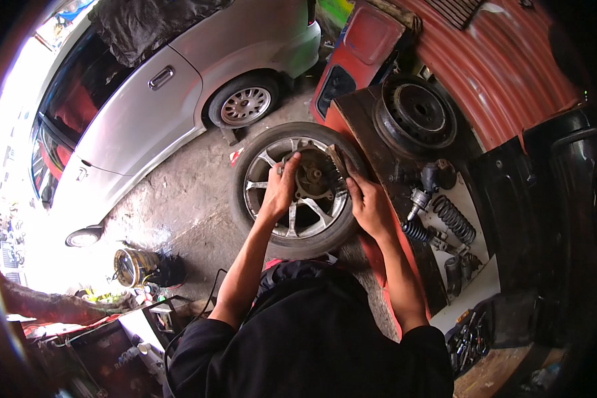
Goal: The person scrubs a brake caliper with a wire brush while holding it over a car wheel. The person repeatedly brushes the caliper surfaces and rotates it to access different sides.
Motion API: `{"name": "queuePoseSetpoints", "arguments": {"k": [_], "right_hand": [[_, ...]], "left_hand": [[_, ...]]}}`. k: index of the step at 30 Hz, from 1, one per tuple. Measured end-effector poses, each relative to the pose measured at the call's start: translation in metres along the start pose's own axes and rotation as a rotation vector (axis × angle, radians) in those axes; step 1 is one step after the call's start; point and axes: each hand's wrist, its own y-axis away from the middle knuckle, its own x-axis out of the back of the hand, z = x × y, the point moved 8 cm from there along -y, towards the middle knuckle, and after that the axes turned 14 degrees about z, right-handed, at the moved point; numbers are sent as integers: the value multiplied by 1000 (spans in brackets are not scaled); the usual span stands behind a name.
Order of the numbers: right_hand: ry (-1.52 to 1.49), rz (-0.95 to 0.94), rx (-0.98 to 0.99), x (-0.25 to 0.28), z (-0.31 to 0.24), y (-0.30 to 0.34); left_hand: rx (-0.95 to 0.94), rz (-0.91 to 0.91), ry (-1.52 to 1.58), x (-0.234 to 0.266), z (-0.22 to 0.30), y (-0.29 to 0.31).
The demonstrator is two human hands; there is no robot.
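Observation:
In front of me is a wheel with a silver spoked rim [317, 213] and a black tyre [249, 229]. Around its centre shows a round, rusty-brown metal part [310, 178]. My right hand [370, 202] grips a brush [337, 167] with a worn wooden back and dark bristles, held over the rim's right side. Over the left of the rim's centre, my left hand [280, 189] is closed with the thumb on top. A small greyish bit shows at its fingertips, too little to name.
A silver car [146, 119] stands at the left. On the right, a dark-topped red bench [361, 123] bears a bare steel rim [418, 109], coil springs [454, 219] and other metal parts. A bucket [134, 267] stands at lower left, and a box of tools [469, 338] at lower right.

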Motion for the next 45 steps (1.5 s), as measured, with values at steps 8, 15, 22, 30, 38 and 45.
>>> {"name": "queuePoseSetpoints", "arguments": {"k": [8, 15, 22, 30, 38, 45], "right_hand": [[120, 4, -23, -3, -4, 11], [337, 62, 161, -4, -15, 1], [379, 33, 71, 2, -12, -9], [298, -3, 91, 6, -5, 6], [101, 109, 130, 0, -22, -15], [232, -15, 64, -3, 1, 13]], "left_hand": [[-209, 45, -295, 9, -3, -10], [-161, 20, -271, 11, 0, -19], [-381, -184, -459, 0, 23, -5], [-153, 46, -24, 22, -9, -37], [-501, 39, -462, 19, 28, -20], [-415, -144, -494, 3, 56, -3]]}}
